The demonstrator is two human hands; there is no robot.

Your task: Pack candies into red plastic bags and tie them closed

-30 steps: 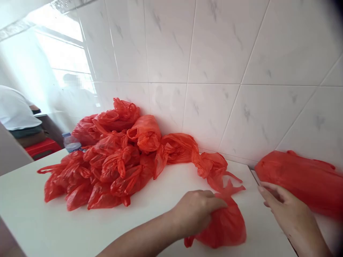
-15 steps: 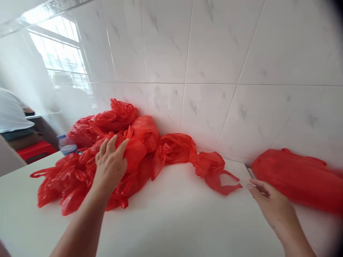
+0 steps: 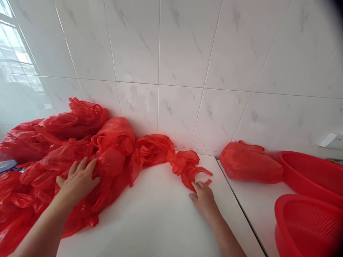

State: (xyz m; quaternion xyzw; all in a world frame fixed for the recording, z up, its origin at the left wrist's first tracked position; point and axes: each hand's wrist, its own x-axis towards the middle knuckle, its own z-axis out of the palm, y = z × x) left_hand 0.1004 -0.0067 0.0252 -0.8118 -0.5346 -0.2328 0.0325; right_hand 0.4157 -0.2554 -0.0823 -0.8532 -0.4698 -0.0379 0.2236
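Note:
A heap of thin red plastic bags (image 3: 109, 139) lies at the left against the tiled wall. My left hand (image 3: 77, 182) rests on the front of the heap, fingers spread and palm down. One crumpled red plastic bag (image 3: 184, 160) trails off the right end of the heap, its handle loops pointing right. At its lower edge is my right hand (image 3: 200, 196), fingertips touching or just over the film. A small gap shows between thumb and forefinger, with nothing visibly gripped.
Right of a seam in the white tabletop (image 3: 150, 214) sits a plump red bag (image 3: 249, 164). Beyond it are a red basin (image 3: 289, 157) and a red perforated basket (image 3: 284, 203). A white socket (image 3: 332, 141) is at the right wall. A bottle (image 3: 8, 166) shows at far left.
The view has turned right, bringing the basin and basket into sight. My right hand has moved left from beside the plump bag to the trailing bag. My left hand stays on the heap.

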